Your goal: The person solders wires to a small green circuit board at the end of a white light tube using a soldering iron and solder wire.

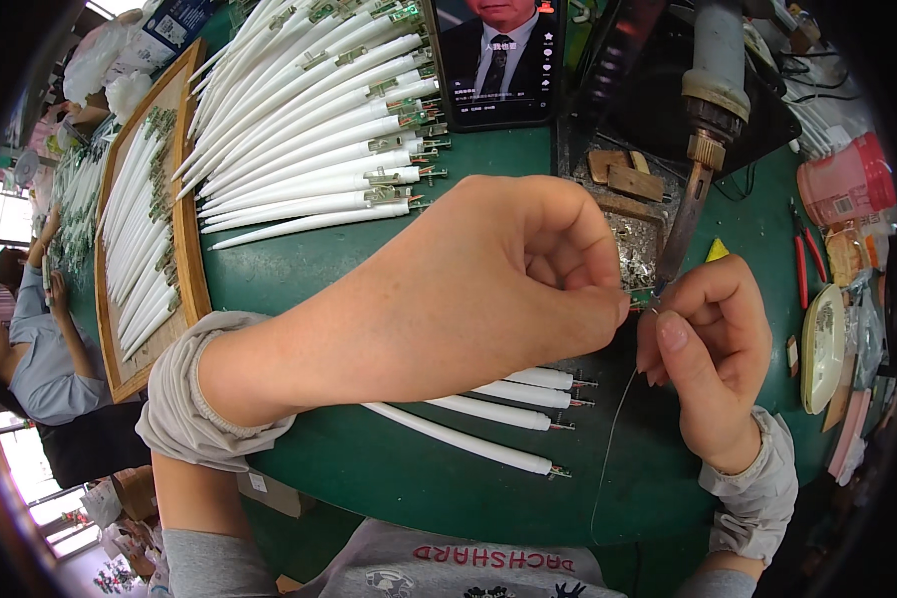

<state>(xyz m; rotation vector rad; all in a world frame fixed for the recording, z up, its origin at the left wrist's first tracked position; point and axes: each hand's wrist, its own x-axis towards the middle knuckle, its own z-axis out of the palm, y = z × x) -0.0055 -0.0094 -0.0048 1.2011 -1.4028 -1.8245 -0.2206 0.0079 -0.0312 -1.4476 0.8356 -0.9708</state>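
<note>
My left hand (478, 284) reaches across the middle, thumb and forefinger pinched by a small green circuit board (642, 297); whatever joins the board is hidden behind the hand. A soldering iron (706, 130) points down from the upper right, its tip touching or almost touching that board. Closed near the tip, my right hand (713, 359) pinches a thin solder wire (613, 439), which trails down towards the table's near edge. Several white tubes (468, 439) with wired ends lie under and in front of my left forearm.
A fan of white tubes (299, 189) with green boards covers the far left of the green table (369, 478). Beside it stands a wooden tray (194, 269) of similar pieces. A phone (498, 115), red pliers (801, 269) and a dish (823, 349) surround the work. Another person (55, 359) sits at left.
</note>
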